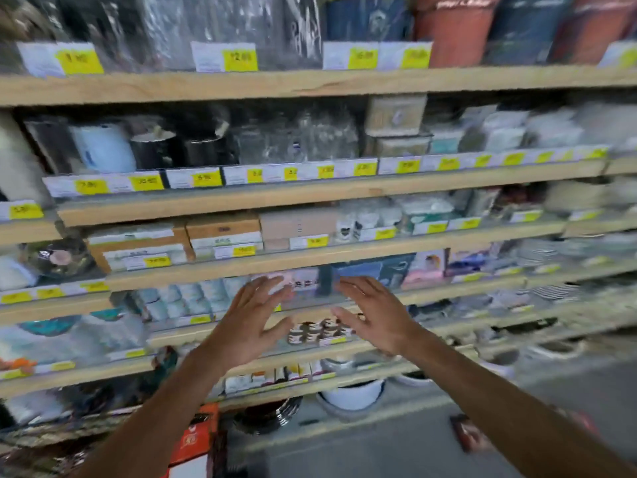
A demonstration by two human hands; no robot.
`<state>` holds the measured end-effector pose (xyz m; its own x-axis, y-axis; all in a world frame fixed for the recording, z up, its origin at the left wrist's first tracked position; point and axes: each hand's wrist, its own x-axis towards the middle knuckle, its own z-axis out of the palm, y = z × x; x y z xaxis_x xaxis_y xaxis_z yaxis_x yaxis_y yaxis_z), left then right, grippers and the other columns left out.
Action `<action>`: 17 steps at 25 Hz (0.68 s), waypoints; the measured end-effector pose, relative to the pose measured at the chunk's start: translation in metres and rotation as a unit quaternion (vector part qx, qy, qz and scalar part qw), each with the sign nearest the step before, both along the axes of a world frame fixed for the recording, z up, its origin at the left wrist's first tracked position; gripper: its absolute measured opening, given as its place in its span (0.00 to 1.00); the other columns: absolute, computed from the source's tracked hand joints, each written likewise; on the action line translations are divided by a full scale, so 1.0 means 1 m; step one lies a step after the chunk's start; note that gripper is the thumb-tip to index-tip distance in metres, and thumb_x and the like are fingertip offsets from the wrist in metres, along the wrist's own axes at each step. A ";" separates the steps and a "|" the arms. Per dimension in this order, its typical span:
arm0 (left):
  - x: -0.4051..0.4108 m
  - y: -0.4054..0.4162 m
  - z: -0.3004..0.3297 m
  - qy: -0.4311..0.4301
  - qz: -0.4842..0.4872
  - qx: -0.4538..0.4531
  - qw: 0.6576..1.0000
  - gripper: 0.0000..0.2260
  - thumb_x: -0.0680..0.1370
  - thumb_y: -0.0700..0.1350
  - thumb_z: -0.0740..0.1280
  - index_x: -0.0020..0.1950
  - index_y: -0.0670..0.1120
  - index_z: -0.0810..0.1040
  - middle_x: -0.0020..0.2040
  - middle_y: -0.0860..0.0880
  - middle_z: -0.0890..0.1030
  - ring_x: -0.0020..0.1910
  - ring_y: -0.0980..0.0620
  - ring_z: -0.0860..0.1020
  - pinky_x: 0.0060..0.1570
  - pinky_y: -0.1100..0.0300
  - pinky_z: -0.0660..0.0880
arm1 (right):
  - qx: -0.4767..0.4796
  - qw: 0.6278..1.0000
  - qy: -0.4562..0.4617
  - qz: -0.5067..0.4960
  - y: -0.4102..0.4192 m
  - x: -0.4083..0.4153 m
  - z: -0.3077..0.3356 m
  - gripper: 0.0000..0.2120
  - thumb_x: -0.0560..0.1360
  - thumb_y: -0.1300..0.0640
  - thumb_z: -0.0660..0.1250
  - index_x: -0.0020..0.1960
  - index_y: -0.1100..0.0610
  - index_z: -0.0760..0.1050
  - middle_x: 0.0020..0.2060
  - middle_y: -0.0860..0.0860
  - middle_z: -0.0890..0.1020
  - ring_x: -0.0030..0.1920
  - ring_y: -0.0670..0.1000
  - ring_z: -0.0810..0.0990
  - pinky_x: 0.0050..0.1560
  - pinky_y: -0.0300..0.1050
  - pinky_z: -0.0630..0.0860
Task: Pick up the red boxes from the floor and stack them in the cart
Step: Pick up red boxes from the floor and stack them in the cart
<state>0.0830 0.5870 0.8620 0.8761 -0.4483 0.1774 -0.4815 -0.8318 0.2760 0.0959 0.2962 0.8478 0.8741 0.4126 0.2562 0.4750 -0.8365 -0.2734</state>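
Both hands are raised with fingers spread, holding nothing: the left hand (pixel 246 322) and right hand (pixel 375 313) face wooden shelves (pixel 310 194) crowded with blurred goods and yellow price tags (pixel 206 178). A red box (pixel 193 439) sits low beside the left forearm; another (pixel 467 431) lies on the grey floor (pixel 379 443)

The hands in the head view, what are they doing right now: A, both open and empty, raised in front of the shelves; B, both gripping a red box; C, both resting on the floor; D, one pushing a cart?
A: the left hand and right hand are spread with straight fingers, holding nothing, in front of the wooden shelves.
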 end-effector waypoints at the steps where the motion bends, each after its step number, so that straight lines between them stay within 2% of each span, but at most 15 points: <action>1: 0.000 -0.021 0.001 0.003 -0.011 -0.008 1.000 0.43 0.72 0.76 0.35 0.79 0.56 0.60 0.80 0.55 0.54 0.79 0.51 0.49 0.77 0.52 0.49 | 0.000 1.000 -0.002 -0.014 -0.022 -0.007 -0.001 0.37 0.81 0.29 0.44 0.74 0.51 0.71 0.72 0.50 0.74 0.72 0.54 0.70 0.72 0.52 0.67; 4: 0.001 -0.093 -0.004 0.012 -0.053 -0.005 0.999 0.43 0.73 0.75 0.34 0.79 0.54 0.63 0.79 0.54 0.59 0.78 0.51 0.52 0.77 0.51 0.51 | 0.013 0.998 0.006 -0.063 -0.099 -0.035 -0.009 0.35 0.81 0.29 0.44 0.75 0.50 0.70 0.71 0.50 0.74 0.72 0.54 0.70 0.72 0.54 0.67; 6: 0.002 -0.139 -0.010 0.019 -0.088 0.001 0.996 0.40 0.75 0.74 0.37 0.79 0.55 0.63 0.78 0.54 0.60 0.78 0.52 0.53 0.76 0.48 0.54 | 0.027 0.994 0.008 -0.108 -0.146 -0.059 -0.016 0.35 0.81 0.29 0.44 0.76 0.49 0.69 0.73 0.49 0.72 0.74 0.53 0.68 0.74 0.54 0.65; 8: 0.001 -0.185 -0.015 0.028 -0.120 0.010 0.992 0.36 0.77 0.72 0.40 0.79 0.57 0.62 0.78 0.56 0.59 0.78 0.54 0.53 0.76 0.50 0.53 | 0.027 0.988 0.020 -0.150 -0.188 -0.084 -0.022 0.34 0.81 0.29 0.45 0.77 0.47 0.67 0.74 0.47 0.71 0.75 0.52 0.66 0.75 0.53 0.63; 11: -0.005 -0.256 -0.017 0.024 -0.183 0.004 0.983 0.35 0.77 0.72 0.41 0.77 0.56 0.63 0.76 0.57 0.62 0.77 0.54 0.56 0.75 0.56 0.52 | 0.029 0.977 0.009 -0.211 -0.245 -0.125 -0.028 0.31 0.81 0.30 0.49 0.76 0.46 0.68 0.72 0.47 0.72 0.74 0.51 0.67 0.74 0.52 0.65; 17: -0.020 -0.385 -0.027 0.042 -0.292 0.011 0.955 0.35 0.77 0.72 0.41 0.77 0.57 0.64 0.77 0.56 0.61 0.77 0.54 0.56 0.75 0.49 0.58 | 0.041 0.946 0.012 -0.321 -0.341 -0.195 -0.030 0.34 0.80 0.27 0.49 0.76 0.47 0.68 0.73 0.47 0.71 0.74 0.52 0.66 0.75 0.54 0.64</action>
